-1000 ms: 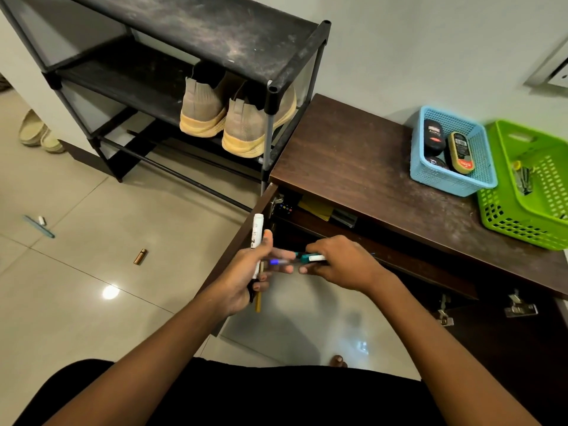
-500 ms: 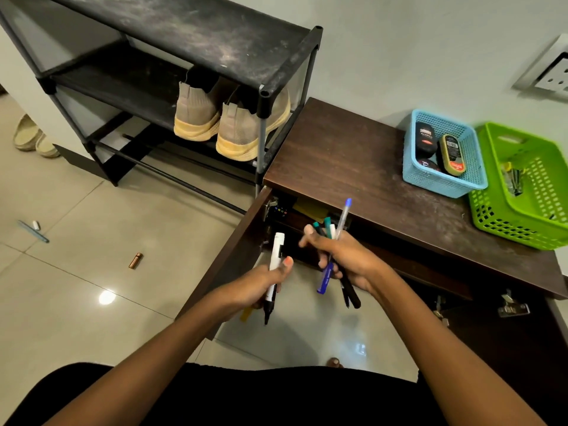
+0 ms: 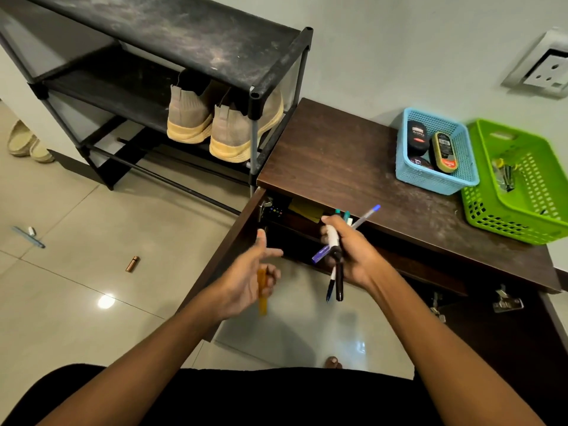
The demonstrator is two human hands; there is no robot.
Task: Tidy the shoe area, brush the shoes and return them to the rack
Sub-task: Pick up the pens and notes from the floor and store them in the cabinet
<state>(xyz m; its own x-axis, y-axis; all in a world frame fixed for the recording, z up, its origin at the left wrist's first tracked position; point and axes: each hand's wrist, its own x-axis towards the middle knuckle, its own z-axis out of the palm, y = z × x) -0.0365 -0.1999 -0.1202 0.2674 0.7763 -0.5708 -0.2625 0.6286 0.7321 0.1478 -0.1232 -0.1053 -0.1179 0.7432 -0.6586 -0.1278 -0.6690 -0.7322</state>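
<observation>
A pair of beige knit shoes (image 3: pixel 196 118) with yellow soles stands heel-out on the middle shelf of the dusty black rack (image 3: pixel 215 41). My right hand (image 3: pixel 356 256) grips a bundle of pens (image 3: pixel 333 241) in front of the open cabinet: a white marker, a blue-capped pen and dark ones. My left hand (image 3: pixel 246 278) is just left of it. Its lower fingers curl round a yellow pen (image 3: pixel 262 298), while its thumb and forefinger are stretched out.
The brown cabinet (image 3: pixel 338 167) has its door (image 3: pixel 227 250) swung open to the left. On top sit a blue basket (image 3: pixel 436 182) of shoe polish and a green basket (image 3: pixel 504 219). A pen (image 3: pixel 29 238) and a copper tube (image 3: pixel 132 263) lie on the tiles; sandals (image 3: pixel 24 142) at far left.
The white marker has passed from my left hand into my right hand's bundle. My left hand now keeps only the yellow pen, and its thumb and forefinger have opened.
</observation>
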